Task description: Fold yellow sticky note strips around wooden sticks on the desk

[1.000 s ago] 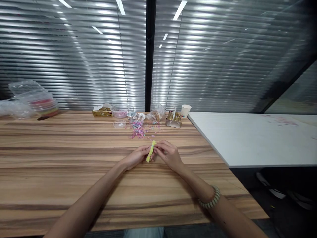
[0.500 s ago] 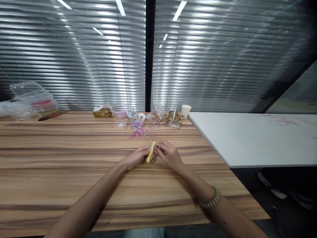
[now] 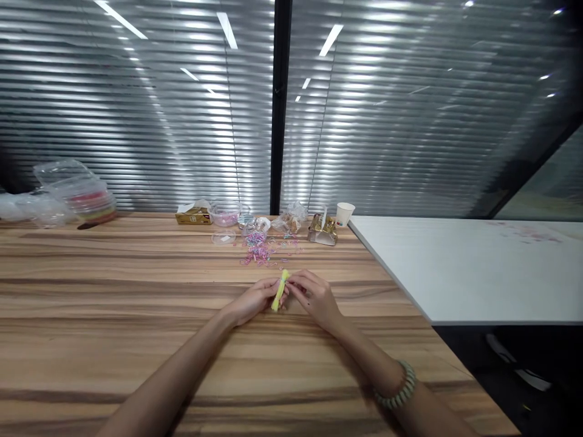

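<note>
— What's the backdrop at your end?

— Slatted blinds (image 3: 146, 139) behind glass, then a wood-grain table (image 3: 113, 309), with a white tabletop (image 3: 483, 273) off to the right.

— And the hands?

— On my feed they meet over the wood. The left hand (image 3: 255, 301) is nearly closed, thumb and fingers around a slim yellow bundle. The right hand (image 3: 317, 299) is bunched, thumb and fingertips drawn together at the bundle's upper half; I can't tell whether they pinch anything.

— What's near them?

— Beyond, a clear container (image 3: 255, 227), then the yellow bundle (image 3: 279, 292) itself, between the hands, slanted with its top to the right. Small pink and purple pieces (image 3: 257, 254) lie loose past it.

— How would I handle this well?

— I'd steady with the left, firm enough to stop turning, soft enough not to crush. I'd leave fine work to the right fingertips, close to what looks like a pale band (image 3: 285, 278) near the top; it's too small for me to make out properly.
</note>
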Demonstrator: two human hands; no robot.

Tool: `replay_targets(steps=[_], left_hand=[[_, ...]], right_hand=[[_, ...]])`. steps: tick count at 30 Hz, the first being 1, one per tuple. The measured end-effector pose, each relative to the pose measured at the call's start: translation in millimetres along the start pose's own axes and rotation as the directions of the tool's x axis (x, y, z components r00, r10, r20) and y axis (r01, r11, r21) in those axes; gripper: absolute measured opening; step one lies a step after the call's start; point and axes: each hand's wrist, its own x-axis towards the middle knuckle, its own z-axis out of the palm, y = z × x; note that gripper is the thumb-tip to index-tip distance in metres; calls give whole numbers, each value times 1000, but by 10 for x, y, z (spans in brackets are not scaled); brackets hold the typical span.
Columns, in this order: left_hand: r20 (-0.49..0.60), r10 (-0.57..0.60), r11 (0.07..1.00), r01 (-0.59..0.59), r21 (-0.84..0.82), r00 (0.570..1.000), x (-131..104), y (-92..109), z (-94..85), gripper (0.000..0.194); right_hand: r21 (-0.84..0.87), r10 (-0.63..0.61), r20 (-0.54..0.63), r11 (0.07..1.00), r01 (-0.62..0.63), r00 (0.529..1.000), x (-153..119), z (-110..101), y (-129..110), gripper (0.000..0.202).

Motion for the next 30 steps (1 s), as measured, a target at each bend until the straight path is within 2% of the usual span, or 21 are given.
replay_targets(steps=[8,11,16,21,27,30], left_hand=[[-55,54,997,-50,61,997,-8,-14,94,30],[-29,59,996,-57,63,998,-1,-45,70,29],[22,41,997,-42,64,999,11,-65,13,30],[7,15,1000,-15,5,1000,20,-66,-19,31],[54,33,999,-35,26,998,26,-55,-25,27],[38,27,999,-27,19,999,23,-39,-18,26]], right_hand=[[-105,-20,18,994,22,1000,-38,43,38,17],[-112,-16,45,993,21,999,-32,40,26,18],[-49,20,79,999,-16,997,-11,20,35,16],[13,103,125,994,-105,987,21,21,58,12],[51,128,113,990,-135,985,28,47,63,12],[56,138,109,988,-145,984,7,54,72,12]])
